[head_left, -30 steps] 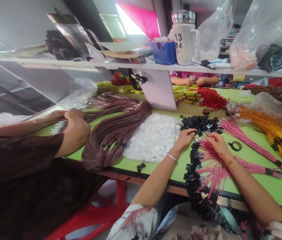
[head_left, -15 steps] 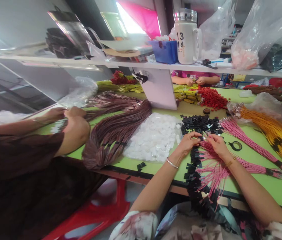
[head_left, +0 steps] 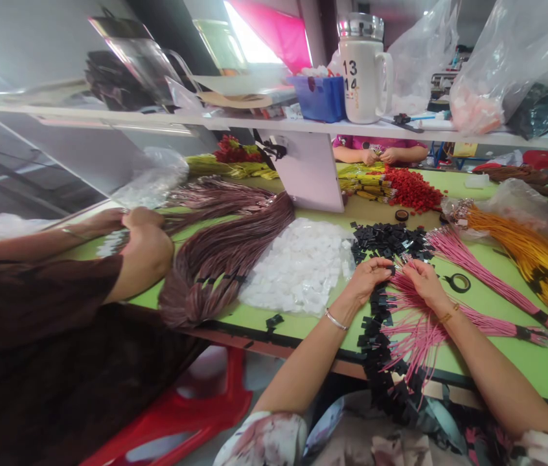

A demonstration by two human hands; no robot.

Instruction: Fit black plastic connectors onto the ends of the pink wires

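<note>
My left hand [head_left: 369,279] pinches a small black plastic connector [head_left: 390,269] between thumb and fingertips. Close beside it, my right hand [head_left: 423,283] is closed on the end of a pink wire; its tip lies near the connector, and I cannot tell if it is inside. Pink wires [head_left: 412,343] fan out below my hands, several with black connectors [head_left: 376,336] hanging over the table edge. Just beyond my fingers lies a pile of loose black connectors [head_left: 393,241]. A tied bundle of pink wires [head_left: 482,272] stretches to the right.
A bag of white connectors [head_left: 298,268] and brown wire bundles [head_left: 225,252] lie leftward, where a co-worker's hands [head_left: 131,220] work. Black tape [head_left: 457,283] and yellow wires [head_left: 526,239] are on the right. A shelf [head_left: 254,123] with a mug [head_left: 362,71] crosses above.
My hands stay almost in place, with slight finger movement around the black connector and the pink wire. The view has shifted very slightly.
</note>
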